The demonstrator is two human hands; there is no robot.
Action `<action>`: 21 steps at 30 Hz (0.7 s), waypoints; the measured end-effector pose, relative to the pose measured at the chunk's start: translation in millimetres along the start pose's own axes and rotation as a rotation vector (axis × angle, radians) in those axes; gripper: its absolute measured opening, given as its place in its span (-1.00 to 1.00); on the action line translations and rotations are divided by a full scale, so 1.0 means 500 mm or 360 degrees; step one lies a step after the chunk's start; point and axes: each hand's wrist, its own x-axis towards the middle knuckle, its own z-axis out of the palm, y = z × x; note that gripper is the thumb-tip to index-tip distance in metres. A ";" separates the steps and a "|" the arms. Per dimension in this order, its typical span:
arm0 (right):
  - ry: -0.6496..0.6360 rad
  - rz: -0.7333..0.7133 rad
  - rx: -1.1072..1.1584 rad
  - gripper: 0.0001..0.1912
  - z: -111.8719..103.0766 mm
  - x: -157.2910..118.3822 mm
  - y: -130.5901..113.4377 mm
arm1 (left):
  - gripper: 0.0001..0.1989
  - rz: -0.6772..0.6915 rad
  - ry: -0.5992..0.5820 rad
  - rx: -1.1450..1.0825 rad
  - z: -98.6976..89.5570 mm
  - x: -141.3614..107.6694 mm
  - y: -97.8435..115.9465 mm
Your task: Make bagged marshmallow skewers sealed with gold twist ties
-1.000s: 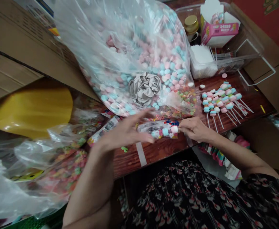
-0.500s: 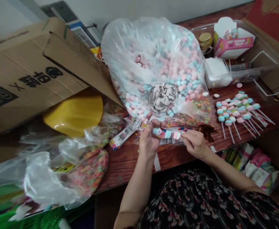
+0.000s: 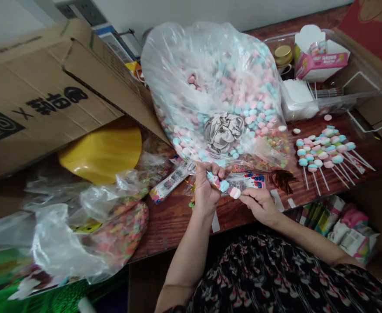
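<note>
My left grip [image 3: 206,189] is closed on a candy stick [image 3: 224,186], and my right grip [image 3: 259,205] pinches its lower end, which tilts more than before. Just behind is a plastic bag of candies [image 3: 213,91]; the counter [image 3: 174,230] gives open room toward me.

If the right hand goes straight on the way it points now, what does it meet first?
The right hand would first meet the pink candy at the end of the candy stick. Its fingers seem to touch it already, though depth is hard to judge from this view.
</note>
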 end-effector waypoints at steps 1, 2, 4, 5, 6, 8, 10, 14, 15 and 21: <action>-0.0049 0.0124 0.0147 -0.70 0.008 -0.005 -0.005 | -0.53 0.0015 0.0019 -0.0037 0.000 0.001 0.001; -0.0086 0.0204 0.0240 -0.67 0.014 -0.010 -0.007 | -0.52 0.0039 0.0036 -0.0055 0.000 0.002 0.002; -0.0127 0.0223 0.0265 -0.65 0.022 -0.019 -0.006 | -0.52 0.0097 0.0032 -0.0007 0.000 -0.001 0.002; -0.0119 0.0179 0.0222 -0.67 0.023 -0.021 -0.003 | -0.51 0.0120 0.0011 0.0049 -0.001 -0.003 0.001; -0.0087 0.0110 0.0152 -0.70 0.023 -0.022 0.000 | -0.50 0.0136 -0.0018 0.0113 -0.002 -0.006 -0.001; 0.0043 -0.0089 -0.0081 -0.78 0.017 -0.021 0.008 | -0.50 0.0146 -0.0071 0.0237 -0.007 -0.012 -0.004; 0.0225 -0.0350 -0.0423 -0.82 0.007 -0.018 0.018 | -0.51 0.0145 -0.0096 0.0332 -0.014 -0.016 -0.006; 0.0443 -0.0667 -0.0946 -0.78 -0.015 -0.012 0.041 | -0.54 0.0200 -0.0130 0.0479 -0.027 -0.017 -0.005; 0.0455 -0.0682 -0.0985 -0.76 -0.018 -0.011 0.046 | -0.55 0.0214 -0.0142 0.0501 -0.029 -0.017 -0.005; 0.0398 -0.0530 -0.0605 -0.77 0.002 -0.006 0.044 | -0.57 0.0160 -0.0061 0.0352 -0.017 -0.016 -0.015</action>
